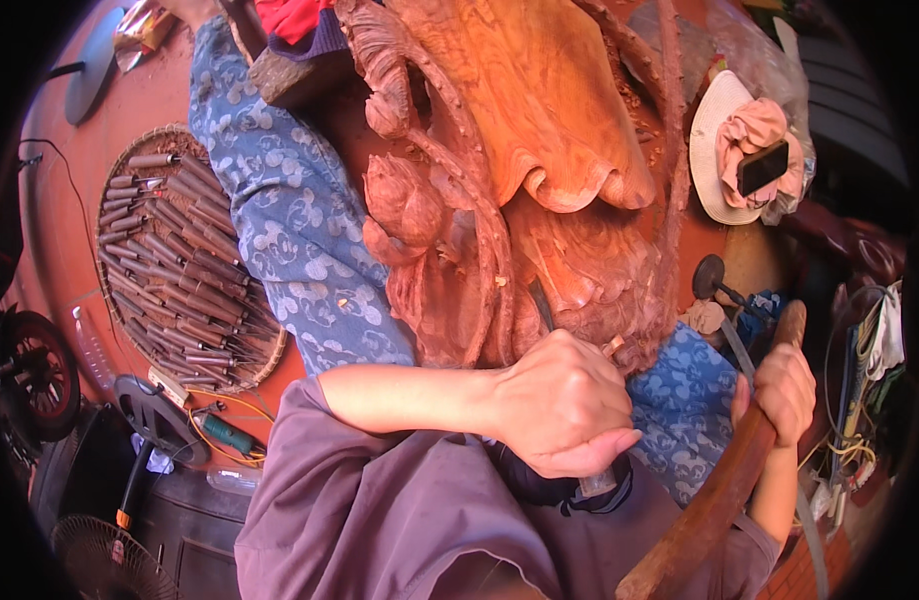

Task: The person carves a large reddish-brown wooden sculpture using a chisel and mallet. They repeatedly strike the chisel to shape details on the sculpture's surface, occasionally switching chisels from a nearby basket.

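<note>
Tightly clenched L hand [567, 405] w/ chisel [541, 304]

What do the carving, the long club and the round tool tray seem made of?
Carving: wood, smooth in places with slight sheen, by its flowing grain. Club: probably wood, worn smooth, by its streaky brown surface. Tray: likely woven bamboo or rattan, unpainted, by its tan rim.

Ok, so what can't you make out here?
In the head view:
Carving tool: middle of its handle hidden inside the left hand.
Wooden club: lower end cut off by the bottom edge.
Tools in the round basket: tips too small and crowded to distinguish.
</note>
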`<state>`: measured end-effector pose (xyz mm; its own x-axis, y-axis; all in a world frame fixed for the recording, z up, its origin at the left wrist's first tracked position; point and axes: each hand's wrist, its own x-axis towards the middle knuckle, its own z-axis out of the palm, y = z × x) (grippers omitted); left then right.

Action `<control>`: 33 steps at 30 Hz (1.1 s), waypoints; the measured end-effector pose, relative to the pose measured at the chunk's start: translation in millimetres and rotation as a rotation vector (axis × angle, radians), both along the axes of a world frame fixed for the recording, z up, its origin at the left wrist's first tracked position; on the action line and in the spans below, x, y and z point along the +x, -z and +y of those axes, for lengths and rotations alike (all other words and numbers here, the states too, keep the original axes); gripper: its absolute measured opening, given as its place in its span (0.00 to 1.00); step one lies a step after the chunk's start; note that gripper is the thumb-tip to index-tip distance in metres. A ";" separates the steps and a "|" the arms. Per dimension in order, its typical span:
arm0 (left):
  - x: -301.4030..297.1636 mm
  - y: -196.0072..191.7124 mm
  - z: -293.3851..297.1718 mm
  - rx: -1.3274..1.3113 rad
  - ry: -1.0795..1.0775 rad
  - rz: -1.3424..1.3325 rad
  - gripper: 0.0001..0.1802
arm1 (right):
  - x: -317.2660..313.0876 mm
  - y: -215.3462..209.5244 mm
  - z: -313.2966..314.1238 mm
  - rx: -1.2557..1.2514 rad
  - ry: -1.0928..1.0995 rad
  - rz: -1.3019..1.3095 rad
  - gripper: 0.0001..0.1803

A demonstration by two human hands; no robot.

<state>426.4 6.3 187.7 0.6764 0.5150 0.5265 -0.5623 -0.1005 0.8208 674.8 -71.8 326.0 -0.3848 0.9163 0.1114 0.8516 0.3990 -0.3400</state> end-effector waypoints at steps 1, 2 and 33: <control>-0.4 1.8 1.0 0.021 0.002 0.012 0.12 | 0.1 1.6 1.8 -0.007 0.019 -0.069 0.15; -0.3 3.2 1.6 0.042 0.004 0.023 0.12 | -1.2 2.5 5.0 -0.015 0.040 -0.138 0.15; 3.3 6.8 5.8 0.106 -0.129 0.048 0.15 | -0.8 7.8 -1.2 0.032 -0.010 0.016 0.15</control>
<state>429.7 12.1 180.9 0.6338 0.5426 0.5512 -0.4998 -0.2566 0.8273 674.0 -73.1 318.2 -0.3916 0.9084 0.1465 0.8423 0.4180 -0.3404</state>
